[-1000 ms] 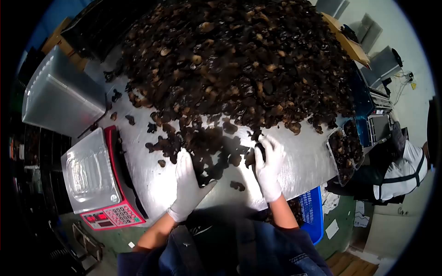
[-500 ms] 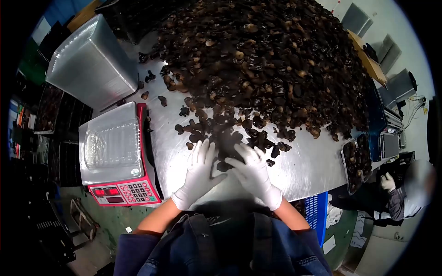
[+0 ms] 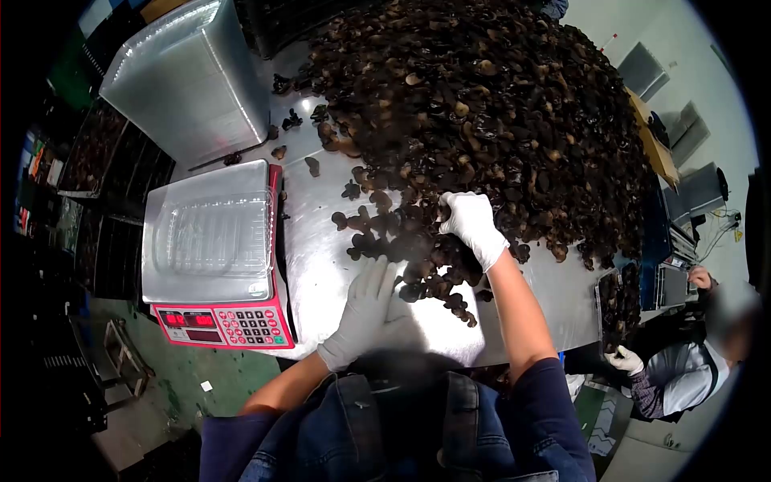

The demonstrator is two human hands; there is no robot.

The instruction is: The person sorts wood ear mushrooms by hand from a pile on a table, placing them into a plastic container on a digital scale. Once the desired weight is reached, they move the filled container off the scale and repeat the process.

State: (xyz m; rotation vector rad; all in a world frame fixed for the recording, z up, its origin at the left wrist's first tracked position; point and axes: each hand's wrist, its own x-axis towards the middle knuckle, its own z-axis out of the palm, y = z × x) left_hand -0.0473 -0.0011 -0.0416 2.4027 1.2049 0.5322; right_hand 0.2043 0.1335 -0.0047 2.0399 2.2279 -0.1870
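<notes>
A large heap of dark brown wood ear mushrooms (image 3: pixel 498 120) covers the far part of the metal table (image 3: pixel 321 277), thinning into loose pieces toward me. My right hand (image 3: pixel 472 225), in a white glove, reaches into the near part of the heap. Its fingers are curled closed around mushrooms there, mostly hidden by the hand. Low beside the nearer loose pieces, my left hand (image 3: pixel 361 317), also gloved, is open with its fingers stretched forward. On the left, a clear plastic tray (image 3: pixel 213 237) lies on the platform of a red weighing scale (image 3: pixel 241 325).
Behind the scale stands a tall stack of clear plastic trays (image 3: pixel 189 88). At the table's right edge, a filled tray of mushrooms (image 3: pixel 618 309) sits near a co-worker's gloved hand (image 3: pixel 625 360). Dark crates (image 3: pixel 104 161) line the left side.
My right hand has moved forward into the heap and closed. My left hand has drawn back slightly, still open. Loose mushrooms between them have shifted. The co-worker has moved closer to the filled tray.
</notes>
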